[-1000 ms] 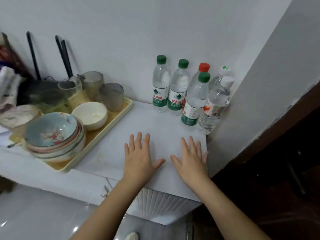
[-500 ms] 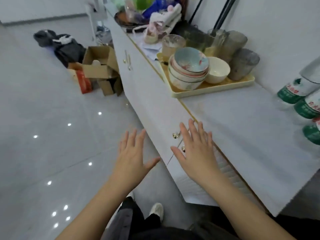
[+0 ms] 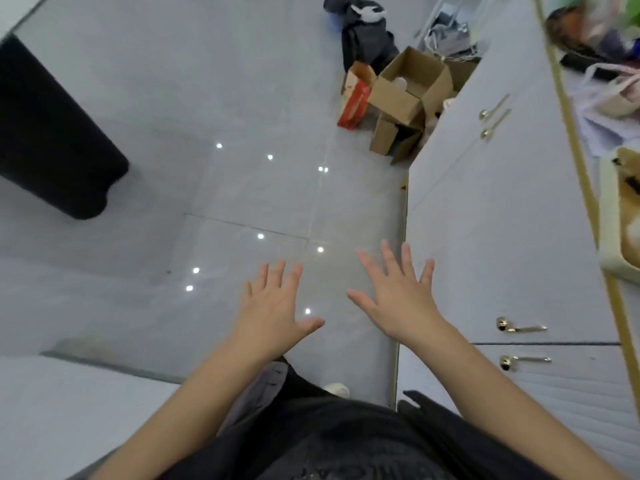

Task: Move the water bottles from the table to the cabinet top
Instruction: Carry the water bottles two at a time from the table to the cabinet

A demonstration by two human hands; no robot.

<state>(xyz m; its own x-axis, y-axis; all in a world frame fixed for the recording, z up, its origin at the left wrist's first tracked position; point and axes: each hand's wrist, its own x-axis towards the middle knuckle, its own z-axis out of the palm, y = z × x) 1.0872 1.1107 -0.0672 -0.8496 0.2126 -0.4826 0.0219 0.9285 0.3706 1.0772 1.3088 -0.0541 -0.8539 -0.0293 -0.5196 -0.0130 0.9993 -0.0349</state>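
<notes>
My left hand and my right hand are both stretched out flat over the grey tiled floor, fingers spread, holding nothing. The white cabinet with gold handles runs along the right side, its front just right of my right hand. A strip of the cabinet top shows at the far right. No water bottles are in view.
Open cardboard boxes and a red carton sit on the floor against the cabinet, with dark bags behind them. A black object stands at the left. A yellow tray edge and cloths lie on the cabinet top.
The view has swung left, away from the cabinet top and its bottles, down to the floor. Both hands came off the cabinet and now hover open over the tiles.
</notes>
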